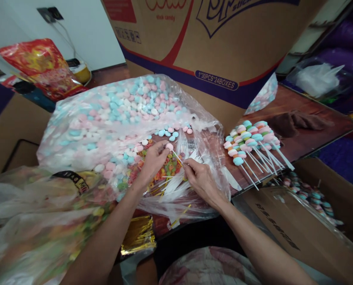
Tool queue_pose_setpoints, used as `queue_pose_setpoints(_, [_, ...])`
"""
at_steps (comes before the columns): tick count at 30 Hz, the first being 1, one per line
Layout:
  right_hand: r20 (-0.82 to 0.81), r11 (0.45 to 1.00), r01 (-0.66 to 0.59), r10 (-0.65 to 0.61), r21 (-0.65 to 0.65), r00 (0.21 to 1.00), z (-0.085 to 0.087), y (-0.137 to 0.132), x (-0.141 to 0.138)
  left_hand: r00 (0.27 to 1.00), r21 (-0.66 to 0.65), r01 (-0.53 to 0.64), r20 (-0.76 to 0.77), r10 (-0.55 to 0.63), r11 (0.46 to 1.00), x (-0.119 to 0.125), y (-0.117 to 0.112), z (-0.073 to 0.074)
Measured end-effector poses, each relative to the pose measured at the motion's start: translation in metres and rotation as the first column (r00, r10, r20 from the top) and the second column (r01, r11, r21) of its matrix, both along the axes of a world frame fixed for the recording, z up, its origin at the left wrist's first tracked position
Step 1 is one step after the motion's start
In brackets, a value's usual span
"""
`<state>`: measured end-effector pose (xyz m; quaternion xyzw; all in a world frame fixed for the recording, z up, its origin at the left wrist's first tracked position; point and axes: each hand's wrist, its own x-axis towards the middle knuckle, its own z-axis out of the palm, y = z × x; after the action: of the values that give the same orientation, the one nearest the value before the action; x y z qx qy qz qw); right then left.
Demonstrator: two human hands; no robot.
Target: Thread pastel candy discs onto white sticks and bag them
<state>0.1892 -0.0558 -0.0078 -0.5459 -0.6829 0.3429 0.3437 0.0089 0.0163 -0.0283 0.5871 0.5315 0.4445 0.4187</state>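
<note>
My left hand (157,158) pinches a pink marshmallow (169,146) between thumb and fingers. A thin white stick (178,157) runs from that marshmallow to my right hand (198,174), whose fingers are closed on its lower end. Beneath both hands lie ring-shaped gummy candies (172,168) in orange, red and green. More white sticks (179,185) are heaped under my right hand. Beyond my left hand, a large clear bag (113,103) is full of pink, blue and white marshmallows, with several loose ones (166,132) at its mouth.
Finished candy skewers (252,138) are piled on the table's right side. Close by are a brown cloth (301,120) and a carton (283,221) with more skewers. A tall cardboard box (194,51) stands behind. Gold ties (139,235) lie at the front edge; a gummy bag (84,221) sits left.
</note>
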Motion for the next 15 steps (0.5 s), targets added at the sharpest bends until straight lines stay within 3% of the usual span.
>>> queue_pose_setpoints(4, [-0.008, 1.0, -0.007, 0.007, 0.0, 1.0, 0.0, 0.001, -0.004, 0.996, -0.022, -0.026, 0.084, 0.028, 0.999, 0.002, -0.005, 0.003])
queue_pose_setpoints(8, [-0.01, 1.0, -0.002, 0.002, -0.001, 1.0, -0.003, 0.003, -0.004, 0.996, 0.004, -0.043, 0.075, 0.043, 0.999, 0.004, -0.007, -0.001])
queue_pose_setpoints(15, [-0.075, 0.998, -0.016, 0.012, -0.055, 0.997, -0.002, 0.007, -0.007, 0.987, 0.174, -0.059, -0.135, 0.083, 0.983, 0.007, -0.011, -0.011])
